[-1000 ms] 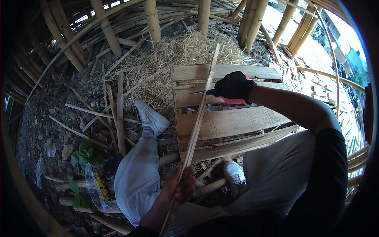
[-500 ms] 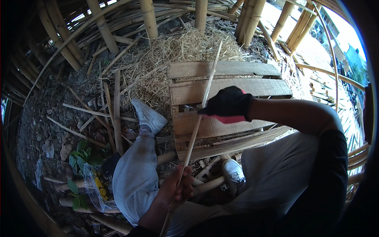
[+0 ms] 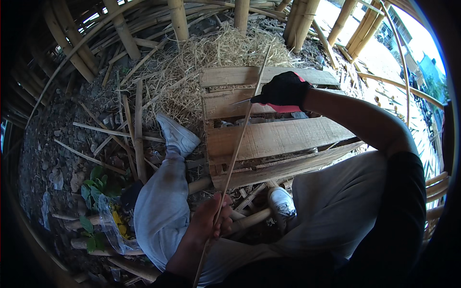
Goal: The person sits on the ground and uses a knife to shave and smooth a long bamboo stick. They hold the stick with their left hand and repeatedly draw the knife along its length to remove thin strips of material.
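The ground (image 3: 62, 158) is stony and littered with offcuts. Upright bamboo poles (image 3: 178, 19) ring the work area, and a heap of dry shavings (image 3: 216, 53) lies beyond the work, on the side the strip points toward.

A wooden pallet (image 3: 278, 137) lies flat in front of the seated person and serves as the worktop. Both legs are stretched alongside it, with one white shoe (image 3: 177, 134) at its left edge and the other (image 3: 282, 204) at its near edge. This stance braces the body close to the work.

A long thin bamboo strip (image 3: 237, 149) runs diagonally from the lap, across the pallet, toward the shavings. Its length calls for support at two well-separated points.

The left hand (image 3: 209, 221) is bare and closed around the near portion of the strip, anchoring it by the thigh.

The right hand (image 3: 283, 91) wears a black glove and is clenched on a knife (image 3: 242, 101). The blade meets the strip above the pallet. The glove protects the hand nearest the cutting edge.
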The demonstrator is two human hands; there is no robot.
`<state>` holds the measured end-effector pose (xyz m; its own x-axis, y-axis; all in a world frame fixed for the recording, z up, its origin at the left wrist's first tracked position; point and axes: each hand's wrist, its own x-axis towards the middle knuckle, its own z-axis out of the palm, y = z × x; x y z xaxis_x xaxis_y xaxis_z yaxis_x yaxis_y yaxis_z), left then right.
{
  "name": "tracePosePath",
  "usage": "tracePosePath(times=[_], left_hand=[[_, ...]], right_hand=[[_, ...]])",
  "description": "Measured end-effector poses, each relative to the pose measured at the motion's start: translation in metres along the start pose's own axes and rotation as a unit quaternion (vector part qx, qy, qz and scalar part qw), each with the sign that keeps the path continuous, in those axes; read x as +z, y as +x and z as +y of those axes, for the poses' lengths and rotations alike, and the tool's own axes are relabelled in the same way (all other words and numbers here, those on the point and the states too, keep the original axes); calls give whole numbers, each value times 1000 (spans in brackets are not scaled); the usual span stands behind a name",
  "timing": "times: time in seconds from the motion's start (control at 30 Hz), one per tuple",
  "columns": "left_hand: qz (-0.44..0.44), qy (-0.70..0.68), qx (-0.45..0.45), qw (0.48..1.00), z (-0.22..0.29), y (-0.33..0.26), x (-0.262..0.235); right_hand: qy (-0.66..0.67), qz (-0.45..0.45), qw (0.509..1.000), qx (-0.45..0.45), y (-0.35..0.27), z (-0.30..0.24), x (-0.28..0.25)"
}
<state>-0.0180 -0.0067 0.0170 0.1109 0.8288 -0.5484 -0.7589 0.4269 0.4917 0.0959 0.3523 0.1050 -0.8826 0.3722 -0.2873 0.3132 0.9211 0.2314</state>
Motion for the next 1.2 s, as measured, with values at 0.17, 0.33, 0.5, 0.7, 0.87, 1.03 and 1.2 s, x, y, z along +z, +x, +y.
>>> tracePosePath(times=[0.17,0.33,0.5,0.7,0.87,1.03,1.2], left_hand=[[56,42,-16,997,-2,-8,3],[5,21,-3,1000,-7,0,2],[5,7,-26,1000,-3,-5,-1],[-40,-27,-40,998,-5,1,-6],[0,-16,-47,999,-2,-3,-2],[-33,-6,-24,999,-6,1,-7],[18,-7,-38,999,-6,-3,1]], right_hand=[[24,10,997,-72,-17,-63,-8],[-7,93,995,-29,4,25,42],[16,15,999,27,-7,-15,20],[90,79,993,-1,-8,21,38],[47,61,994,-79,-22,-35,23],[-39,7,997,71,5,27,15],[11,13,1000,3,-9,0,15]])
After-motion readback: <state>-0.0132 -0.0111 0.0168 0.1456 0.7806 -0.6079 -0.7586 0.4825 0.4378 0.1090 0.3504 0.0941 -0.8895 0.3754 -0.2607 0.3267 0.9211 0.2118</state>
